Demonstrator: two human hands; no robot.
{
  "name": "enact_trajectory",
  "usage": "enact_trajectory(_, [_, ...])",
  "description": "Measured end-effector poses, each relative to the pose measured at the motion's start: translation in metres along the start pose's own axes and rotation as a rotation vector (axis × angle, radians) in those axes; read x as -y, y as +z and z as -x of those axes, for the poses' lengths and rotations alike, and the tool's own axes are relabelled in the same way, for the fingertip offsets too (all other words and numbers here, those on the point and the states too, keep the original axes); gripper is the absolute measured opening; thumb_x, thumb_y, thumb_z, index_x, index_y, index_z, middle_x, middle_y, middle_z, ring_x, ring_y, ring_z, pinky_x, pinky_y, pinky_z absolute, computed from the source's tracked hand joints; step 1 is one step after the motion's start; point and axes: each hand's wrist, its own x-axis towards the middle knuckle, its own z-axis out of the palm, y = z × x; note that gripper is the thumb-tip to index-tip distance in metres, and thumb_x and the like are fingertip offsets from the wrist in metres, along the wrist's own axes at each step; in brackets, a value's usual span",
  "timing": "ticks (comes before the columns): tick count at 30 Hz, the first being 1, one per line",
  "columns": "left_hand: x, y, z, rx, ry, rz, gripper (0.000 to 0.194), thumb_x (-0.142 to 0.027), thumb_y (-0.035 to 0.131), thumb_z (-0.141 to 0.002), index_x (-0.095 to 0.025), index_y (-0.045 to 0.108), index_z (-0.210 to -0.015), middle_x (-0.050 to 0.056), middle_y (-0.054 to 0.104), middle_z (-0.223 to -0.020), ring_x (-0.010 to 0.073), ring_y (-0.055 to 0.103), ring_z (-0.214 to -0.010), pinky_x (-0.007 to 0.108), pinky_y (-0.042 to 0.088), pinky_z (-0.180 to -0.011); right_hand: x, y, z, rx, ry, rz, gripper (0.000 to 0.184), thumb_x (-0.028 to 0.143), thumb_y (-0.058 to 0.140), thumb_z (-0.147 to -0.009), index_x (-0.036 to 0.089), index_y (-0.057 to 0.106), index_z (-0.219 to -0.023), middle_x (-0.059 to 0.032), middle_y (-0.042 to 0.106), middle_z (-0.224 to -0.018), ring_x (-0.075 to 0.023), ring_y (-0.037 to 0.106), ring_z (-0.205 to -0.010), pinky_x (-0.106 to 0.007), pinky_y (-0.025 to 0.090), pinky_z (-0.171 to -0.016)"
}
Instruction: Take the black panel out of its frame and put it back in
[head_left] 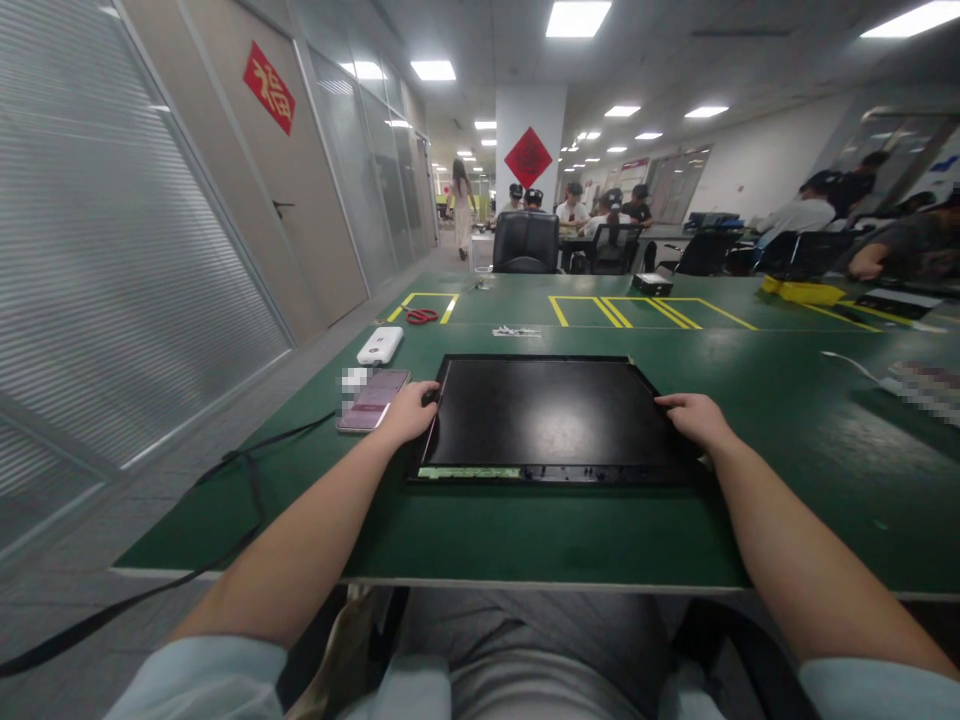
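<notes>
A black flat display panel [540,410] lies in front of me on the green table. Along its near edge, a green strip [469,473] and small dark parts show in the exposed frame. My left hand [409,412] grips the panel's left edge, with some fingertips hidden by the frame. On the opposite side, my right hand [696,418] is closed around the right edge, its lower fingers partly out of sight. Just left of my left hand is a phone [371,400], with a white power bank [380,345] beyond it.
Red-handled scissors [421,316] and small white pieces [516,332] lie farther back near yellow tape outlines [626,312]. A small black box [652,285] and a yellow object [802,291] are at the far edge. A black strap [247,452] hangs off the left side.
</notes>
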Motion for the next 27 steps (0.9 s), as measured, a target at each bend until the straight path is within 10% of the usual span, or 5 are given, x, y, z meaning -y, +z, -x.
enact_trajectory(13, [-0.001,-0.013,0.002,0.017,-0.154,0.101,0.06,-0.012,0.065,-0.07,-0.014,0.067,-0.13,0.011,0.079,-0.107,0.0273,0.075,-0.1,0.035,0.059,-0.087,0.001,-0.002,0.002,0.023,0.025,-0.111,0.033,0.01,0.059,-0.071,0.02,0.084,-0.092,-0.006,0.079,-0.093,-0.02,0.07,-0.084,-0.03,0.054,-0.085])
enact_trajectory(27, [0.003,0.0,-0.001,-0.044,0.009,-0.211,0.048,-0.016,0.054,-0.081,-0.02,0.08,-0.121,0.014,0.075,-0.102,0.0328,0.07,-0.104,0.04,0.054,-0.099,-0.005,0.003,0.0,0.036,0.021,-0.112,0.032,0.011,0.061,-0.077,0.018,0.083,-0.099,-0.0066,0.079,-0.091,-0.0192,0.07,-0.079,-0.03,0.054,-0.082])
